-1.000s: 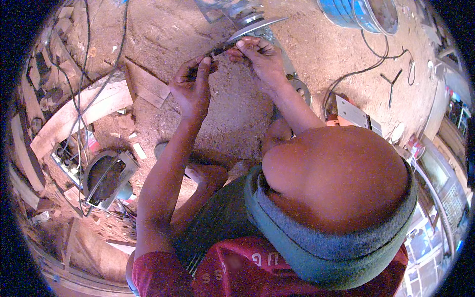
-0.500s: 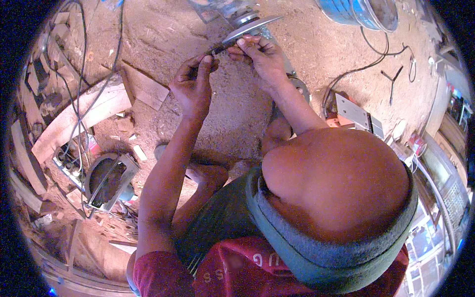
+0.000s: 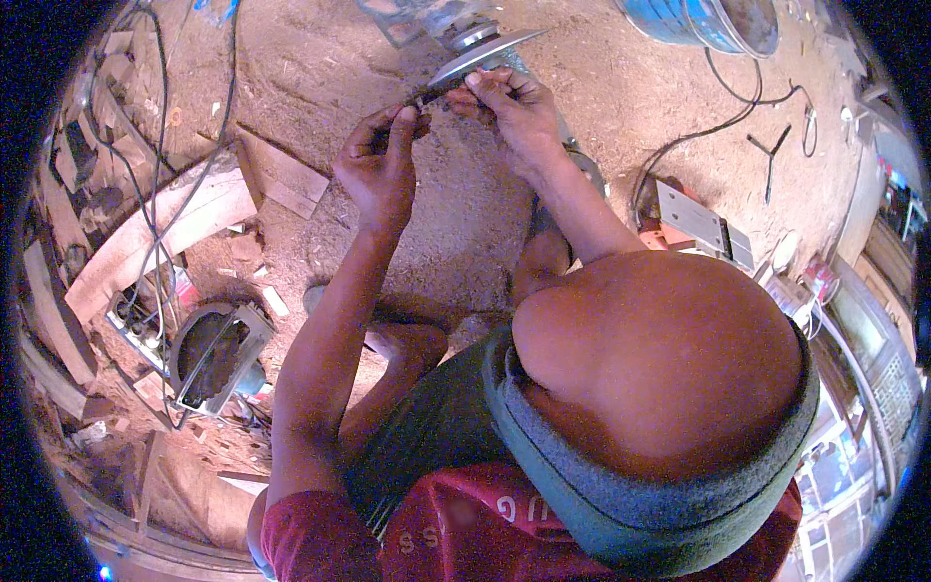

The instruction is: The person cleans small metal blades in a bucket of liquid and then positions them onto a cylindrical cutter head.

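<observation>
Between both hands I hold a small, thin dark bar whose exact kind I cannot make out. My left hand pinches its left end between thumb and fingers. The thumb and fingers of my right hand close on the other end. Just beyond the bar is a tilted, shiny metal disc, mounted on a round hub at the top of the view. The bar is up against the disc's lower left rim, though whether they touch is hard to tell.
A curved wooden plank lies on the left, among offcuts and black cables. Below it stands a machine with a round dark opening. At right are a blue drum, a three-armed metal tool and an orange power tool with a metal plate.
Both hands keep their grip on the dark bar and have barely moved. The disc and surroundings appear shifted very slightly in the view.
</observation>
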Demonstrator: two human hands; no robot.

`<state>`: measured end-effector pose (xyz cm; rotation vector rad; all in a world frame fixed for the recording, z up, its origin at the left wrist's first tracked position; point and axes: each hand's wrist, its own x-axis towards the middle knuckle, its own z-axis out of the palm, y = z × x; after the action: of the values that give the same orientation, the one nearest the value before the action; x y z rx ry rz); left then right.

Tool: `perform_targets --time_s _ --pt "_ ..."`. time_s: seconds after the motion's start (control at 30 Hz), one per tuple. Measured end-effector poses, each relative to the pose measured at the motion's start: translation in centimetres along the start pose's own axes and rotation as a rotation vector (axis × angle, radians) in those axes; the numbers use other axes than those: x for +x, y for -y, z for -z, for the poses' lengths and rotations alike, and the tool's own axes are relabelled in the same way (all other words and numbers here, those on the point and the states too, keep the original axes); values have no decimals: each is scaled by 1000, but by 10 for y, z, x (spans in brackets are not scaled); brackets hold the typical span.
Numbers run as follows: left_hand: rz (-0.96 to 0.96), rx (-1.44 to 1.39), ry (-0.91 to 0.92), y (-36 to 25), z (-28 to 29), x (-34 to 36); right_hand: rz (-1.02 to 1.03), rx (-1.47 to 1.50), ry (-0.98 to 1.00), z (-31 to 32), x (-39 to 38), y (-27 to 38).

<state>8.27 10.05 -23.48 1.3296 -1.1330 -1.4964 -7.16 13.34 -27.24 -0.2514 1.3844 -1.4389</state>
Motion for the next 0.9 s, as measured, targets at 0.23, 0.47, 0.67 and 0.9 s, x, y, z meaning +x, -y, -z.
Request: perform_targets --time_s 0.23,0.47,0.67,0.9 --pt "17 -3 -5 -1 -5 0 20 -38 3 6 4 -3" --pt "26 10 3 -1 -9 2 -45 106 22 4 -1 8" --pt "7 13 30 2 -11 4 -38 160 24 5 0 8" --pt "42 21 33 7 -13 6 -51 109 -4 8 2 9"
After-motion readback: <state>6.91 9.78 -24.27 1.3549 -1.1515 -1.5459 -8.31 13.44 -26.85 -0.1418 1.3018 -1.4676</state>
